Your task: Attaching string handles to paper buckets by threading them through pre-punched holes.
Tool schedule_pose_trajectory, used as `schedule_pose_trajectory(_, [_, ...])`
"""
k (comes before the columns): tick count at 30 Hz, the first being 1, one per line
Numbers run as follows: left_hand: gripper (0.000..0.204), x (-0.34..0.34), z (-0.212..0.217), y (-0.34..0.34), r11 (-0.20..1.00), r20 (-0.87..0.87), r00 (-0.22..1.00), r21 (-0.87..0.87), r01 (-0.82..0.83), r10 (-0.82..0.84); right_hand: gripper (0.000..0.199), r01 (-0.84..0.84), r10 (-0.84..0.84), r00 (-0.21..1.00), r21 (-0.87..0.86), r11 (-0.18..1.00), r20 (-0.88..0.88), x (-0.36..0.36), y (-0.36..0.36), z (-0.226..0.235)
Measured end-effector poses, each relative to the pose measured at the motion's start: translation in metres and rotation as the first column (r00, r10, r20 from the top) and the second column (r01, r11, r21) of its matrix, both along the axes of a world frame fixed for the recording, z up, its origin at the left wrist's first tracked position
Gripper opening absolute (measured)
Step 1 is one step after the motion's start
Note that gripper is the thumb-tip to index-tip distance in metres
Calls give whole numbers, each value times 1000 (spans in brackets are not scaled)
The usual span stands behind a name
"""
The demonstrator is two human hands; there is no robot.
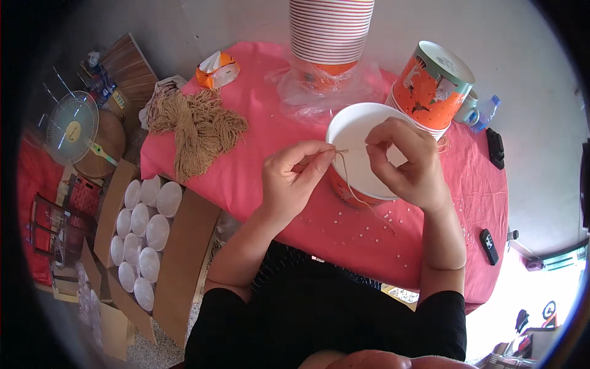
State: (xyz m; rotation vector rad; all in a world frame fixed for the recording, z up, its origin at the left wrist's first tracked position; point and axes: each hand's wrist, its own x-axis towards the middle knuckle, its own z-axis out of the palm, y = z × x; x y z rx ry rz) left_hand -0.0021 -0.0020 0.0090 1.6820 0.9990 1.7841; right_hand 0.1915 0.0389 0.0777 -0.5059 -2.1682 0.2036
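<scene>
Between its thumb and index finger my left hand [294, 178] pinches a thin tan string [345, 169]. A small knot or loop shows at its fingertips. The string's tail hangs down across the front of a paper bucket [340, 118] and ends over the table. The bucket stands upright, white inside, with an orange printed outside. My right hand [410, 161] is held over the bucket's right side, fingers curled inward. Whatever its fingertips may hold cannot be made out. A bundle of tan string [200, 126] lies at the table's far left.
A pink cloth covers the table [258, 86], with white specks near me. Behind stand a tall bucket stack [332, 31] in clear plastic and an upturned orange bucket [430, 86]. A remote [489, 247] lies right. A carton [178, 270] of clear cups stands left.
</scene>
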Motion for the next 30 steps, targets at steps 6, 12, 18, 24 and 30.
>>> schedule_pose_trajectory(6, [8, 3, 1, -3, 999, -11, 999, -20, 39, -39, 13, -1, 6, 997, -76, 997, 74, -8, -4, -3])
schedule_pose_trajectory(12, [5, 4, 2, -3, 999, -51, 999, -47, 8, -10, 13, 26, -32, 987, 37, 999, 157, -7, -3, -3])
schedule_pose_trajectory(18, [7, -1, 2, 0, 997, -60, 997, -72, 35, -39, 18, 47, -93, 967, 194, 980, 237, -3, 0, -1])
schedule_pose_trajectory(24, [8, -6, -5, 2, 987, 30, 991, -91, 134, -132, 19, 66, -132, 958, 252, 965, 254, -1, 1, -1])
schedule_pose_trajectory(30, [12, -13, 15, -2, 982, -232, 961, 145, -118, 150, 16, 91, -173, 939, 271, 958, 297, 0, -2, 2])
